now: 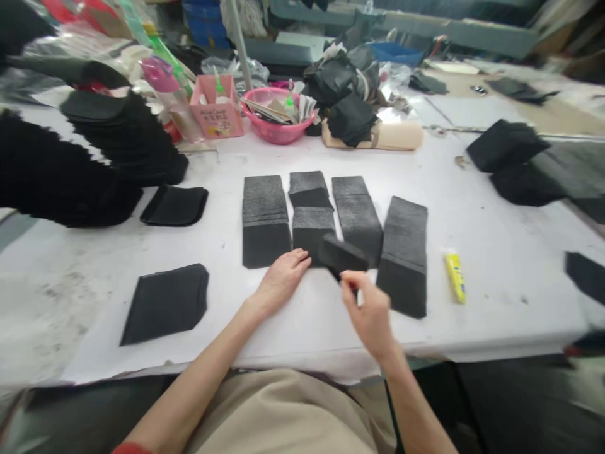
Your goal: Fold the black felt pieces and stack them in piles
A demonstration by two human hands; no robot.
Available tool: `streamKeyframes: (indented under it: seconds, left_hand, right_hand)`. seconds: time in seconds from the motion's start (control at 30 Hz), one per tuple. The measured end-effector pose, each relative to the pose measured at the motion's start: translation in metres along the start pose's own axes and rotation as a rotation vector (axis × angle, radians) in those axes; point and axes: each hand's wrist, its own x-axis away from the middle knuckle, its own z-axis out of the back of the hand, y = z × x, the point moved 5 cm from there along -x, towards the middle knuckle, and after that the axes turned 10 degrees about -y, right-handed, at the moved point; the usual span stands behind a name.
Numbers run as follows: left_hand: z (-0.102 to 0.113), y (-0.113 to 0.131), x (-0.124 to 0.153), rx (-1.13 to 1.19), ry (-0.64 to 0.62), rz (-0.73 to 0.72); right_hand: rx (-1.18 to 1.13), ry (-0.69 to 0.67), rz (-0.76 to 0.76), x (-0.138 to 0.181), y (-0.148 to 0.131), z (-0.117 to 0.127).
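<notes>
Several rows of overlapped dark grey fabric pieces (265, 217) lie side by side on the white table (496, 271). My left hand (282, 277) rests flat, fingers stretched out, on the table at the near end of a middle row (312, 230). My right hand (369, 312) pinches one small black piece (343, 255) and holds it, blurred by motion, just above the near end of the rows. A longer slanted row (404, 252) lies right of that hand.
A larger black piece (167, 302) lies at the near left, another (174, 205) beyond it beside tall black stacks (127, 135). A yellow tube (455, 275) lies right. A pink bowl (276, 116), pink box (217, 107) and black scraps crowd the back.
</notes>
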Motion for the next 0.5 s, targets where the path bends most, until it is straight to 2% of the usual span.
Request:
streamKeyframes:
  seconds: [0.03,0.13,0.2,0.33,0.5]
  left_hand:
    - [0.006,-0.003,0.003,0.047,0.042,0.008]
    - [0.025,-0.013,0.021,0.104,0.172,0.13]
    - [0.03,-0.01,0.035,0.126,0.161,0.125]
    - [0.025,0.008,0.064,0.164,0.056,0.025]
    - [0.019,0.019,0.09,0.14,0.025,0.052]
  right_hand:
    - [-0.004,-0.125,0.029,0.011,-0.007,-0.019]
    - [-0.013,-0.308,0.011,0.039,-0.021,-0.062]
    - [0.043,-0.374,0.038,0.051,-0.031,-0.078]
    - [0.112,-0.426,0.119,0.064,-0.048,-0.093]
    - [-0.041,-0.521,0.231,0.07,-0.057,-0.098]
